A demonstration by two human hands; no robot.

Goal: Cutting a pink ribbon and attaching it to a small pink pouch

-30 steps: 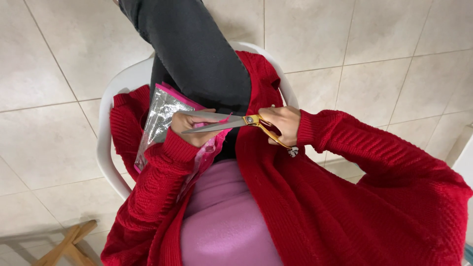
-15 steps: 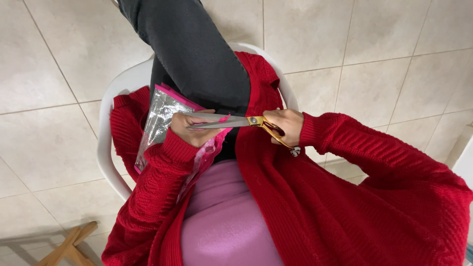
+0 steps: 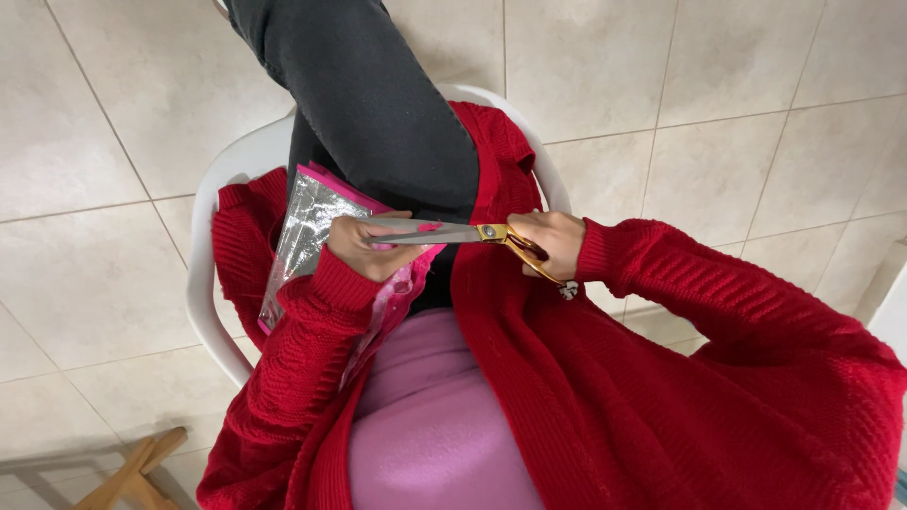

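Steel-bladed scissors with gold-coloured handles lie nearly level across the lap, long axis left to right, tips pointing to the person's left; the blades look nearly closed on the pink edge of a silver foil packet; the right hand grasps the handles, fingers through the loops; the left hand is clenched on the packet just under the blade tips; red cardigan sleeves frame both; beneath sits a white plastic chair on pale floor tiles.

Cardigan red, knit-ribbed; packet silver, pink-edged; scissors steel, gold-handled; chair white; tiles beige.
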